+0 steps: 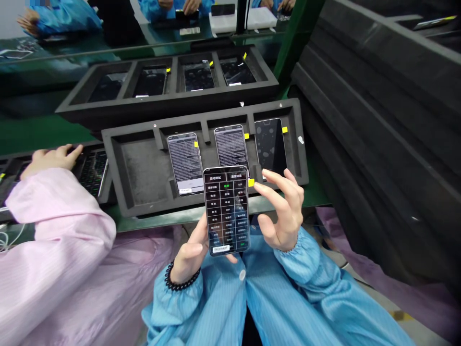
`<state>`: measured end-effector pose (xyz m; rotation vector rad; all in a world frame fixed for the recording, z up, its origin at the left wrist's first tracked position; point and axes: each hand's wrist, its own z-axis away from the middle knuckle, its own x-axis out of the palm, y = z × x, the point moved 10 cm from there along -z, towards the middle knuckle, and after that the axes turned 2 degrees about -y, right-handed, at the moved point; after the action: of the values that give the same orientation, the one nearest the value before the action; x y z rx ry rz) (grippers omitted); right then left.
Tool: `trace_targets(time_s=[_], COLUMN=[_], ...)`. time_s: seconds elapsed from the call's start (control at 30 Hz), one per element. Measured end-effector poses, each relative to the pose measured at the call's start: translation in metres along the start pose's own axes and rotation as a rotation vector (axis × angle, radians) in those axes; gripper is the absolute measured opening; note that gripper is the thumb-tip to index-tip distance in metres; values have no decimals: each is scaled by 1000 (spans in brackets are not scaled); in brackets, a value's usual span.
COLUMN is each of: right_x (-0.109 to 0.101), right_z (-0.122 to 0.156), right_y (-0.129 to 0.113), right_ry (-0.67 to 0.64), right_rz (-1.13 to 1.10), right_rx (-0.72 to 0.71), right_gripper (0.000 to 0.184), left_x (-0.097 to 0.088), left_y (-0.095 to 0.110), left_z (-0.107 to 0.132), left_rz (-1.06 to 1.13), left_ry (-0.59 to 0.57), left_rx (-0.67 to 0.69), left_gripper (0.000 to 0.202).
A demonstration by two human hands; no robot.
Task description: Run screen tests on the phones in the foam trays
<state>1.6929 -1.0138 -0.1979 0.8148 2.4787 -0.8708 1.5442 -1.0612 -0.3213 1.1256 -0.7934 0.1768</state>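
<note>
My left hand holds a smartphone upright from its left side and from behind. The phone's lit screen shows a grid of menu buttons, with a few in green, and a yellow tab sticks out at its right edge. My right hand is beside the phone with its fingers spread, the index fingertip close to the yellow tab; it holds nothing. Behind the phone lies a black foam tray. In it are a phone with lines of text, a second such phone and a dark-screened phone.
A second foam tray with several dark phones stands farther back. Stacked black foam trays rise at the right. At the left, a co-worker's hand in a pink sleeve rests near another phone. Co-workers in blue sleeves sit across the bench.
</note>
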Motion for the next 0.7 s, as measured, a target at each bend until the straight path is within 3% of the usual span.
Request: trace_targets(time_s=[0.13, 0.27, 0.4, 0.57, 0.7], right_x=[7, 7, 9, 23, 36], right_z=[3, 9, 18, 34, 48], right_y=[1, -5, -24, -52, -61], right_ry=[-71, -86, -117, -211, -308], right_rz=[-22, -69, -120, -162, -153], right_rx=[9, -54, -175, -364, -462], right_gripper=[45, 40, 33, 41, 40], left_x=[5, 2, -2, -14, -16], left_y=[7, 12, 8, 9, 9], left_z=[0, -3, -4, 0, 1], left_rz=[19, 26, 33, 70, 100], left_ry=[-41, 23, 101, 199, 188], left_rx=[44, 53, 13, 66, 98], left_gripper=[63, 67, 80, 80, 80])
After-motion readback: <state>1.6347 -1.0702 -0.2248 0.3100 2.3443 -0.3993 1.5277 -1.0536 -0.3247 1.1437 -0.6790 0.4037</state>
